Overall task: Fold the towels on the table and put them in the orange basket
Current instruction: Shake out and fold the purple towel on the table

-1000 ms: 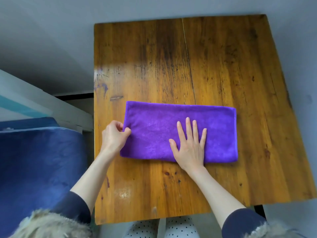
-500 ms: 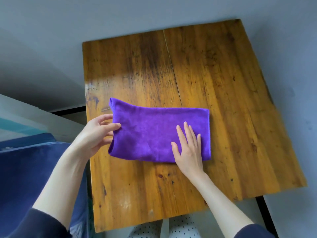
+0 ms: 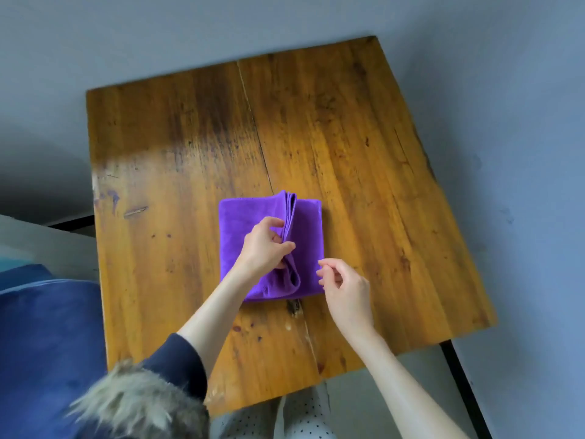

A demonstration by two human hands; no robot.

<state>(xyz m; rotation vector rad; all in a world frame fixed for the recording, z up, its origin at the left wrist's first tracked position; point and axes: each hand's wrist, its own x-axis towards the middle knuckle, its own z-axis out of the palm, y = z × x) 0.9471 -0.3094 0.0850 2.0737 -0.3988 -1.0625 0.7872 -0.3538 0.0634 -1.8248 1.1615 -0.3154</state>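
Last fold nearly down

My left hand (image 3: 267,245) pinches the purple microfibre towel (image 3: 234,229) flap; loosely curled, empty right hand (image 3: 345,288) waits at 3 o'clock.

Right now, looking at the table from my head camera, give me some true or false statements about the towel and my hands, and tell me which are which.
1. The purple microfibre towel lies on the worn wooden table. True.
2. The left hand pinches a raised flap of the towel. True.
3. The right hand presses flat on the middle of the towel. False: it sits at the towel's right edge with fingers curled, and whether it holds the edge cannot be told.
4. An orange basket stands on the table beside the towel. False: no basket is in view.
5. The towel hangs over the table's near edge. False: it lies wholly on the tabletop.
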